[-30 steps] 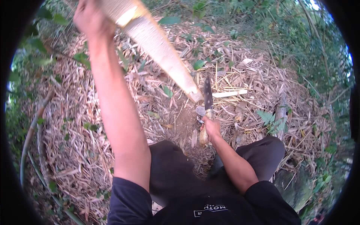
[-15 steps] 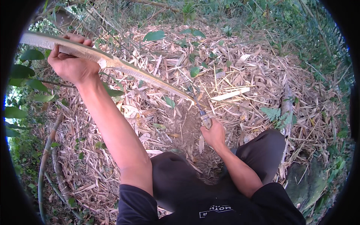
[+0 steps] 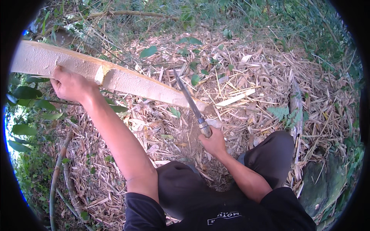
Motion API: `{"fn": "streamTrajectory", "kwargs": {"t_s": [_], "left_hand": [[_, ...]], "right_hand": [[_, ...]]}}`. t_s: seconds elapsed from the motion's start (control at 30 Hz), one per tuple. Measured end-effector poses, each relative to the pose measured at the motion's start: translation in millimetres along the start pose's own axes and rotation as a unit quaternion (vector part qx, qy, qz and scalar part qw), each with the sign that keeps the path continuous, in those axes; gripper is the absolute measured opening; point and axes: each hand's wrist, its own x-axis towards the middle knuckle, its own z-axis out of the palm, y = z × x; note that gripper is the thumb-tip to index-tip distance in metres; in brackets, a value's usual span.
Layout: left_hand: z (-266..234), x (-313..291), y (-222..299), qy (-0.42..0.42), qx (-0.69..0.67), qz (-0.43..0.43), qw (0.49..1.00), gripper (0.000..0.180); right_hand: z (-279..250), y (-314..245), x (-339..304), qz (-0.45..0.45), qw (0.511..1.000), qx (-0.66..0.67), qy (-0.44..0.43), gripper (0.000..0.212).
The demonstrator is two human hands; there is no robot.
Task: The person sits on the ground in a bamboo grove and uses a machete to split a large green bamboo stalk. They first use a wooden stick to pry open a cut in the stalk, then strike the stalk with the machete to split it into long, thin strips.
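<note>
A long split bamboo strip (image 3: 135, 81) slants from the upper left down to the ground near the middle, its pale inner face turned toward me. A broken node ridge (image 3: 102, 74) crosses that face. My left hand (image 3: 71, 85) grips the strip's lower edge left of the node; some fingers are hidden behind it. My right hand (image 3: 214, 140) is closed round the handle of a knife (image 3: 189, 99). The dark, narrow blade points up and left, passing in front of the strip's lower end; whether they touch I cannot tell.
Dry bamboo leaves (image 3: 246, 115) cover the ground, with a pale split piece (image 3: 236, 98) and thin slivers beyond the knife. A grey log (image 3: 296, 106) lies at the right, near a flat dark stone (image 3: 322, 184). Leafy stems (image 3: 27, 92) stand close by my left hand.
The bamboo strip has rolled from edge-on, so its broad inner face now shows. My left hand has shifted slightly lower; the knife blade has swung up and left, showing more of its length.
</note>
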Motion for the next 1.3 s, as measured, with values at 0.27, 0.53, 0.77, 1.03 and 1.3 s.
{"fn": "streamTrajectory", "kwargs": {"t_s": [0.27, 0.53, 0.77, 1.03, 1.3], "left_hand": [[2, 3, 32, 0.026, 0.018, 0.024, 0.999, 0.034], [-51, 38, 10, -0.362, -0.350, -0.212, 0.837, 0.040], [-55, 32, -7, -0.345, -0.460, -0.272, 0.772, 0.041], [-132, 80, -56, -0.252, -0.355, -0.261, 0.862, 0.047], [-193, 96, -95, 0.229, -0.015, -0.262, 0.937, 0.047]], "right_hand": [[4, 14, 14, 0.105, 0.977, 0.186, -0.011, 0.018], [7, 59, 30, 0.333, 0.828, 0.449, 0.042, 0.014], [5, 52, 22, 0.307, 0.850, 0.426, 0.048, 0.018], [18, 36, 15, 0.263, 0.889, 0.375, -0.017, 0.015], [28, 46, 15, 0.346, 0.850, 0.398, 0.012, 0.017]]}}
